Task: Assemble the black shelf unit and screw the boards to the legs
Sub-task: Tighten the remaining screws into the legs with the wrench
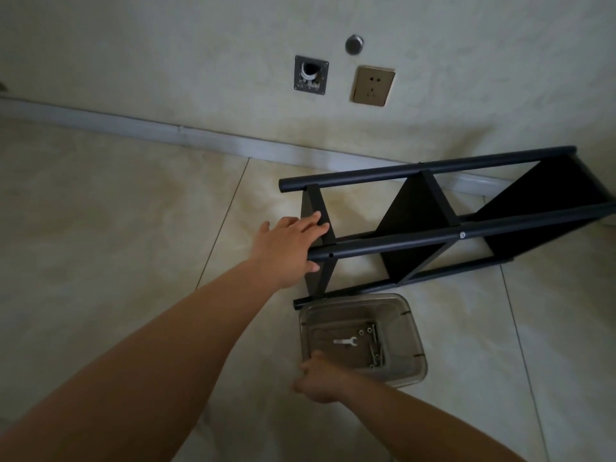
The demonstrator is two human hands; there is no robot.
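Lying on its side on the pale glossy tiled floor [133,228], the black shelf unit with round metal legs and flat dark boards [433,225] fills the right middle of the head view, its far end running off toward the wall. Its four tubular legs run roughly level, and three boards stand on edge between them. A small silver screw head [462,235] shows on the near upper leg where the middle board meets it; a bare hole shows on the same leg by the end board.

The left hand [286,248] reaches out to the unit's near end, fingers laid fairly straight against the edge of the end board [318,221] and the thumb under the tip of the near upper leg, so it touches rather than wraps the frame.

Just in front of the unit sits a clear plastic rectangular tub [413,328], touching or almost touching the lowest leg. Inside lie a small flat silver spanner [345,342] and a loose cluster of long silver bolts [375,348] along the right side.

The right hand [318,378] sits at the tub's near left corner, fingers curled over the rim and gripping it.

On the cream wall [166,61] are a gold-coloured socket plate [372,85], a grey square plate with an open pipe hole [311,75], and a round metal cap [354,44], above a white skirting board [133,125].
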